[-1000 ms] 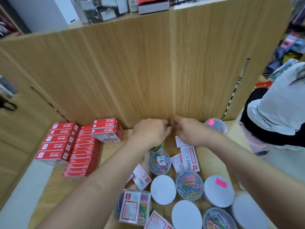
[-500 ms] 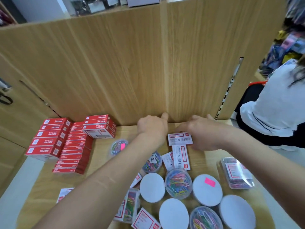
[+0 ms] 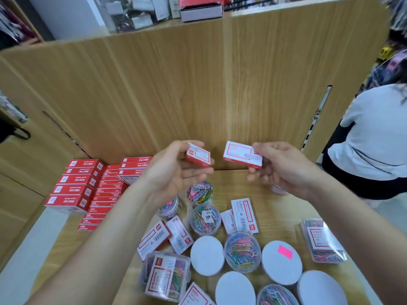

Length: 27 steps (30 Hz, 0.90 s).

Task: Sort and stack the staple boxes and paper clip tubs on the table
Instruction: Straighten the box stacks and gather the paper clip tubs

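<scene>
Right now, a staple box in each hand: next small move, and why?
Probably carry the staple box in the left hand onto the red box stacks at far left. That hand is nearer them; the right hand holds a second box, both in the air, and like boxes sit stacked there.

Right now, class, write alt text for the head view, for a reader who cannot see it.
The left hand holds a red staple box and the right hand a white-topped staple box, above a wooden table. Stacked staple boxes sit at the left; loose boxes and round paper clip tubs crowd the near side.
</scene>
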### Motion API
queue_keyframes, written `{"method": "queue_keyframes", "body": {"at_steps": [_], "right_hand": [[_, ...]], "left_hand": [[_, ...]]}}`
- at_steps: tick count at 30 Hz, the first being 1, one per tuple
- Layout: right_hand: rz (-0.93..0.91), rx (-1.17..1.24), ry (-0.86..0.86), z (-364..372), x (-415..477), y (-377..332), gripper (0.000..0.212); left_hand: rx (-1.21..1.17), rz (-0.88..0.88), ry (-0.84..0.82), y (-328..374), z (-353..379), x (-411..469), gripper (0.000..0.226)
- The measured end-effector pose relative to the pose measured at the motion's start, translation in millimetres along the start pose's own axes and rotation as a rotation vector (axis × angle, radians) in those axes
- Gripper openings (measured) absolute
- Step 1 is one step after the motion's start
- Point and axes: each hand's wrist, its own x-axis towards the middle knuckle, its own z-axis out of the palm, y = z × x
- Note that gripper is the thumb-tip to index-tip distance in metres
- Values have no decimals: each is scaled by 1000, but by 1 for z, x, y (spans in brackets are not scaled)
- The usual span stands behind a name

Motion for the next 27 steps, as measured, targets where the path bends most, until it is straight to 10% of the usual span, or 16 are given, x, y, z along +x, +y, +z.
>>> {"method": "queue_keyframes", "body": {"at_steps": [27], "right_hand": [[-67, 24, -209, 96, -20, -17, 17]], "left_hand": [[-89, 264, 165, -15, -80, -84, 19]]}}
